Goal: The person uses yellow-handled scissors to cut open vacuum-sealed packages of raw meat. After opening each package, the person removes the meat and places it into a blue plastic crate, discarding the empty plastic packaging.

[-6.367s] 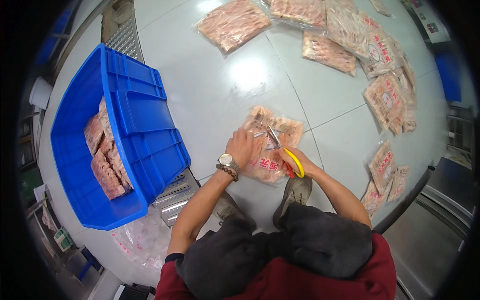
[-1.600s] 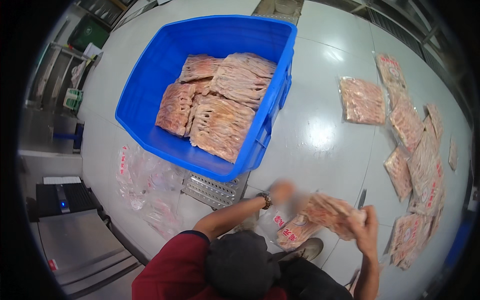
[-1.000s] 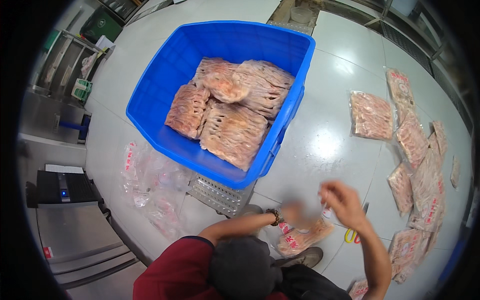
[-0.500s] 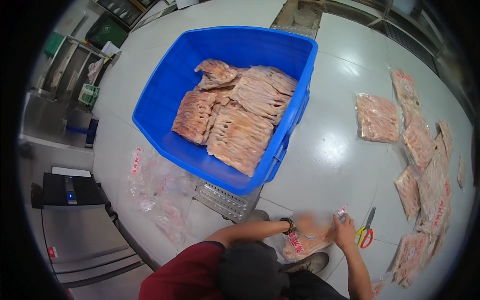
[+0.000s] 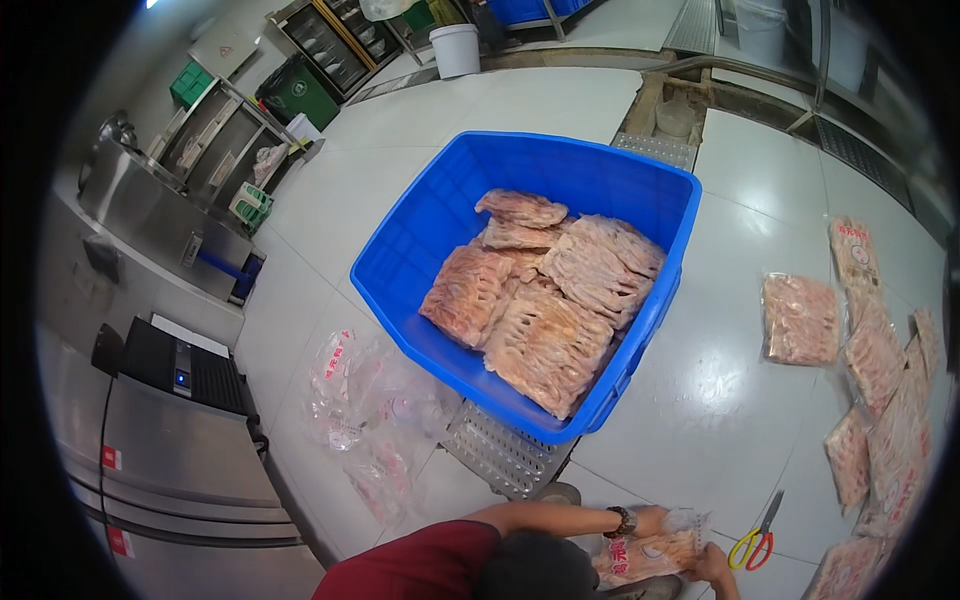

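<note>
A clear plastic bag with red print [image 5: 645, 557], holding a flat slab of pale pink frozen meat pieces, lies by my feet at the bottom. My left hand [image 5: 650, 520], with a beaded bracelet at its wrist, grips the bag's far edge. On the bag's right side my right hand [image 5: 712, 566] is closed on the plastic; its fingertips are partly hidden. Scissors [image 5: 757, 541] with red and yellow handles lie on the floor just right of that hand. Ahead stands a large blue tub [image 5: 425, 225] with several unwrapped meat slabs [image 5: 555, 345] in it.
Crumpled empty plastic bags [image 5: 365, 400] lie left of the tub, near a perforated metal drain cover [image 5: 500, 445]. Several bagged slabs [image 5: 895, 440] are piled at the right, with a single one [image 5: 800, 318] beside them. Stainless-steel equipment [image 5: 190, 450] lines the left side.
The view has tilted up and shifted left, so everything sits lower and further right. My right hand has moved down along the bag's right side.
</note>
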Demonstrator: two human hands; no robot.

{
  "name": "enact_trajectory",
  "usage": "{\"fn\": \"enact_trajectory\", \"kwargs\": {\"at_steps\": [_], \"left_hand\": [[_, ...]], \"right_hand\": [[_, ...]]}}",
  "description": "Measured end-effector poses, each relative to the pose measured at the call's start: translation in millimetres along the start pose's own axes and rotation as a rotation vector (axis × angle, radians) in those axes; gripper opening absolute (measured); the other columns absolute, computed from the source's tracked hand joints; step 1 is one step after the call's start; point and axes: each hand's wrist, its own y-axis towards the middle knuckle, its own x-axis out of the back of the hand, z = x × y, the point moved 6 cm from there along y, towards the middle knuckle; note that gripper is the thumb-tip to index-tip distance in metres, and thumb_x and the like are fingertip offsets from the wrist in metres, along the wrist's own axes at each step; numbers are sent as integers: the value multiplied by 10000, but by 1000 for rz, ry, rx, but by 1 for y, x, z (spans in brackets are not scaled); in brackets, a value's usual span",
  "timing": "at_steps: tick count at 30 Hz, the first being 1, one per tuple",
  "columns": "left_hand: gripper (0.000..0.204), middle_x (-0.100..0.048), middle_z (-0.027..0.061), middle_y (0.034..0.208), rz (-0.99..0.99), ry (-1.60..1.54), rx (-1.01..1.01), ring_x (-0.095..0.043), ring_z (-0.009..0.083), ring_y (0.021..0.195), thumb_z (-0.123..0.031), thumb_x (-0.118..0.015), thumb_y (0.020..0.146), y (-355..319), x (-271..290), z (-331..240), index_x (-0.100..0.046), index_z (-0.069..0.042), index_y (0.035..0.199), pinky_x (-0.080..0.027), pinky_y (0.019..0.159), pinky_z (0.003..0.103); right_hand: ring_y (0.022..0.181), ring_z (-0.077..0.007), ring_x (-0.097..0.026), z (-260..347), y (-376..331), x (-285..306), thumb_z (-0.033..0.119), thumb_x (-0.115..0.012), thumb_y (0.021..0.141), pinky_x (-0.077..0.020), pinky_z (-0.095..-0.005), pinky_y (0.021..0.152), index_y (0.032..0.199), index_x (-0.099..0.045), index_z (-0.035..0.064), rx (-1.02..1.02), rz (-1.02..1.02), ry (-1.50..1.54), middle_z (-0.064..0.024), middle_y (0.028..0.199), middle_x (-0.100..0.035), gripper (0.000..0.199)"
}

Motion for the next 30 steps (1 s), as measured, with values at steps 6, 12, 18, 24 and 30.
{"fn": "enact_trajectory", "kwargs": {"at_steps": [6,12,18,24,30], "left_hand": [[520,-513,220,1273,-821,645,-553,-459,438,1218,-110,-613,840,-55,34,-75,-485,-16,1336,-369,1068,511],[594,-471,205,1323,-376,493,-408,-449,378,1256,-226,-737,830,-50,31,-83,-490,-30,1333,-377,1077,461],[567,-611,174,1214,-287,-30,-336,-608,298,1125,-224,-764,843,-45,44,-74,-518,-58,1327,-481,949,407],[433,-698,127,1050,-200,77,-365,-668,229,950,-203,-811,802,-67,69,-115,-624,-26,1151,-520,837,356],[346,-672,95,1024,-434,85,-431,-647,181,926,-164,-776,870,-147,86,-174,-622,-16,1142,-519,820,330]], "right_hand": [[754,-233,-706,-2,6,24,69,-651,940,-615,-357,586,1084,-577,-31,234,-235,514,-133,933,-688,190],[759,-222,-694,52,-4,42,45,-627,951,-623,-347,625,1092,-601,-45,343,-217,539,-121,908,-675,169],[763,-213,-686,121,-49,40,62,-627,962,-634,-357,676,1068,-625,-63,405,-150,580,-117,892,-673,164],[735,-167,-667,106,-50,50,137,-618,984,-611,-345,674,972,-649,-31,467,-284,649,-70,826,-659,171],[670,-108,-601,101,-81,114,241,-536,1045,-543,-293,584,879,-586,36,356,-765,913,-14,776,-615,269]]}}
